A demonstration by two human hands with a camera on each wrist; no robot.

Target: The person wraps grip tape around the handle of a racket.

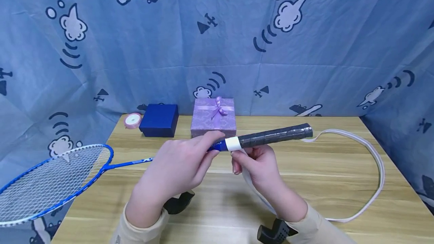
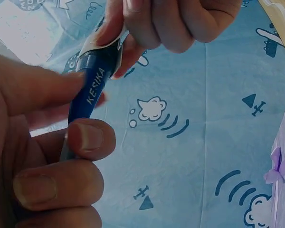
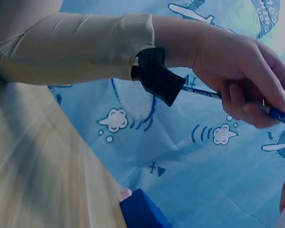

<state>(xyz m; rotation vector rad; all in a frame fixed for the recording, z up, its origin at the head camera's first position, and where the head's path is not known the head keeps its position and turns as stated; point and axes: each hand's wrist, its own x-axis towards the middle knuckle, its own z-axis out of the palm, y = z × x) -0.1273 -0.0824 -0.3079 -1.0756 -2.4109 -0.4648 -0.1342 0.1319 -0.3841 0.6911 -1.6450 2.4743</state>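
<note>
A blue badminton racket [image 1: 130,163] is held up over the table, its strung head at the left and its black handle [image 1: 274,135] pointing right. My left hand [image 1: 181,161] grips it at the blue cone, whose "KESIKA" lettering [image 2: 96,85] shows in the left wrist view. White grip tape [image 1: 233,144] wraps the handle's lower end beside the cone. Just under that wrap, my right hand [image 1: 259,166] pinches the tape between thumb and fingers. From there the long tape tail [image 1: 379,168] passes behind the right forearm and loops across the table's right side.
Along the back of the wooden table [image 1: 339,183] stand a roll of pink-edged ribbon [image 1: 132,120], a dark blue box [image 1: 159,119] and a purple gift box [image 1: 213,118] with a bow. A blue patterned curtain [image 1: 217,48] hangs close behind.
</note>
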